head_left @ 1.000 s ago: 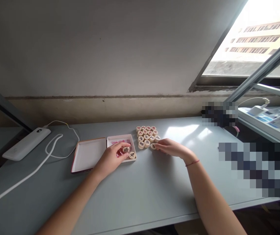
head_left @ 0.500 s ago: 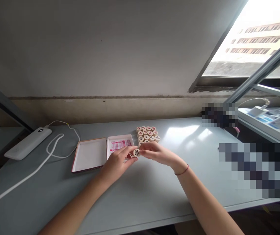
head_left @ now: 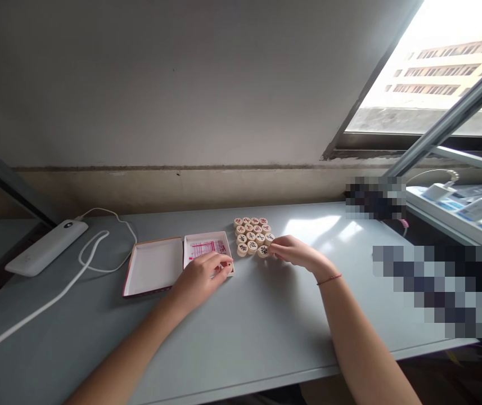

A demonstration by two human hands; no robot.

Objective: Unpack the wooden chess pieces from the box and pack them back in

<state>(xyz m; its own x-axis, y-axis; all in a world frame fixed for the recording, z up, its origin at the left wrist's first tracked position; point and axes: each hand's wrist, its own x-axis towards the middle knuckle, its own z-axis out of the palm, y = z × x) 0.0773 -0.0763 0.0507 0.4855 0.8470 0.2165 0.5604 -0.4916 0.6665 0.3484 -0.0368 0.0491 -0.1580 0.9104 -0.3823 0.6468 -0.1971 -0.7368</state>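
Round pale Chinese chess pieces with red or black characters stand in close rows on the table. My right hand is closed, its fingertips gripping the edge of a black-marked Chinese chess piece at the right end of the front row. To the left, my left hand hovers over the near part of a shallow white box with a pink printed sheet inside. Its thumb and fingers are curled together, and what is between them is mostly hidden. The box lid lies inside-up against the box.
A white power bank with a looping white cable lies at the left. Shelf posts rise at both sides. Blurred-out items and a white tray with chargers are at the right. A wall stands behind the table.
My right hand has moved right, away from my left hand, bringing a Chinese chess piece to the end of the front row. My left hand has shifted slightly left and down.
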